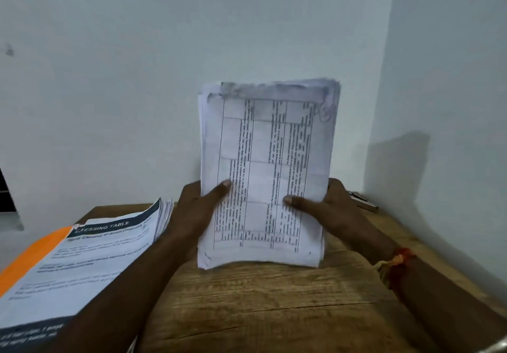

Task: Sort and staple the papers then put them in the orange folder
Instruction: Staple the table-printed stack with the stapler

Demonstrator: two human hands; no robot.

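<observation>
A stack of printed papers (266,160) stands upright near the middle of the desk (260,311), its lower edge on the wood. The left hand (197,210) and right hand (337,210) pinch its two sides, with their thumbs on the front sheet. At the desk's left edge, loose printed sheets (90,264) cover most of the orange folder (35,254). Toward the far right corner, a small metal object (363,201) lies partly hidden behind the right hand.

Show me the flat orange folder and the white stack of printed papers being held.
flat orange folder (35,255), head view, its bare strip beside the sheets.
white stack of printed papers (263,166), head view, middle of front sheet.
</observation>
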